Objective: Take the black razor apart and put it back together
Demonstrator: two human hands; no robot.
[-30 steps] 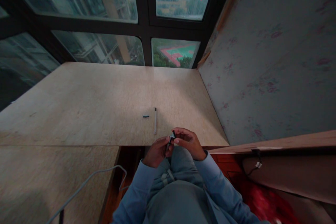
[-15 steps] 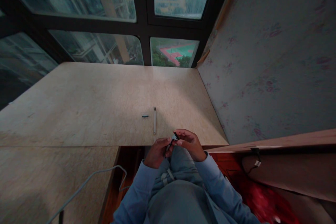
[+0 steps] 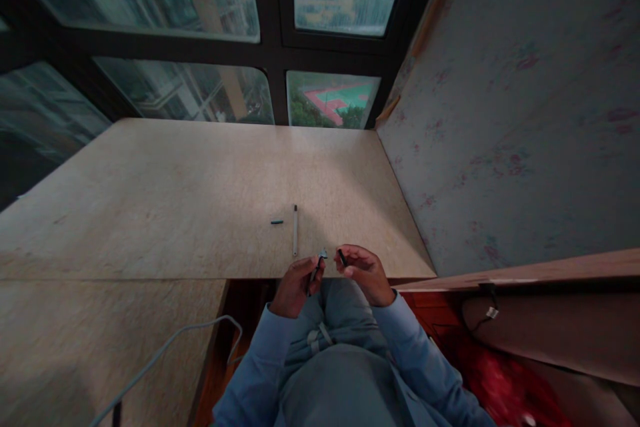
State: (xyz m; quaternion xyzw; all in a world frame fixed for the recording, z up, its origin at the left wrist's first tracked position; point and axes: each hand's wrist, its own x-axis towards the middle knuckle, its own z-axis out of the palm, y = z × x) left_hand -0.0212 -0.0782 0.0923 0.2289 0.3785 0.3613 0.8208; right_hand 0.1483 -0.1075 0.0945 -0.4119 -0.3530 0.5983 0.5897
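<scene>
My left hand (image 3: 295, 285) is closed on a slim dark tool with a pale, metallic-looking head (image 3: 323, 253) that sticks out past the fingertips; its exact kind is too small to make out. A little to the right, my right hand (image 3: 364, 271) pinches a short black stick (image 3: 343, 257) between thumb and fingers. The two held pieces are apart, above the table's front edge. Just beyond the hands, a white pen (image 3: 295, 232) with a dark tip lies lengthwise on the table. Left of it rests a short dark piece (image 3: 277, 221).
The pale wood-look tabletop (image 3: 190, 193) reaches back to the dark window frame (image 3: 273, 57). On the right stands a flowered wall (image 3: 520, 133). A grey cable (image 3: 165, 343) crosses the lower side surface at left. Red cloth-like material (image 3: 505, 380) lies low at right.
The hands have drawn apart. The black stick, earlier close against the pale head, is now separate in my right hand, while my left hand has shifted slightly left with the slim tool.
</scene>
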